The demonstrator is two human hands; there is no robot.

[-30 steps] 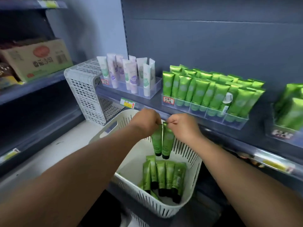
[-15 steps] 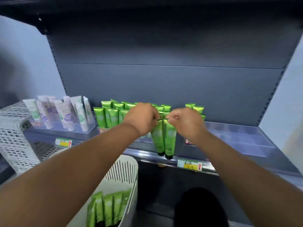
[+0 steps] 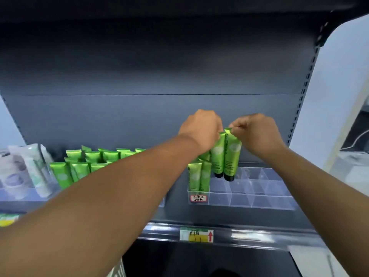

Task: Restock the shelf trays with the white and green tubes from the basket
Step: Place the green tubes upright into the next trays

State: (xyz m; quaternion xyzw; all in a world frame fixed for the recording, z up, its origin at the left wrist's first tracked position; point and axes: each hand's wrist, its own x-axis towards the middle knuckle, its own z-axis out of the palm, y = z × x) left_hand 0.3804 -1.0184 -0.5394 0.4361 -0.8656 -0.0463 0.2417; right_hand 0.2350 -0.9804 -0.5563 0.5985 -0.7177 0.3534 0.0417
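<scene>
Dark grey shelf unit (image 3: 151, 120) filling the view, back panel bare above the stock. Along its front lip, a price rail with a yellow-and-green price tag (image 3: 196, 234) bearing a red arrow.

On the shelf at right, a clear divided tray (image 3: 259, 198), most of its compartments bare, a small handwritten label (image 3: 198, 198) stuck on its front left corner. Standing in its left column, a few green tubes (image 3: 199, 176), caps down.

Left of centre, a second tray packed with a row of green tubes (image 3: 77, 168), partly hidden behind the left forearm. Far left, blurred, a cluster of white tubes (image 3: 26, 168) standing in their own tray.

Both arms stretched forward and up. Left hand (image 3: 200, 129) curled over, fingers pinching the crimped top of one green tube (image 3: 218, 154). Right hand (image 3: 257, 132) likewise curled, thumb and forefinger nipping the top edge of the other green tube (image 3: 232, 154). Two held tubes hanging side by side, touching, black caps pointing down, just above the tray's second column, near the back and right beside the tubes already standing there. Caps not yet in a compartment, as far as can be told.

Bottom edge, just a sliver of white basket (image 3: 117, 271) behind the left arm.
</scene>
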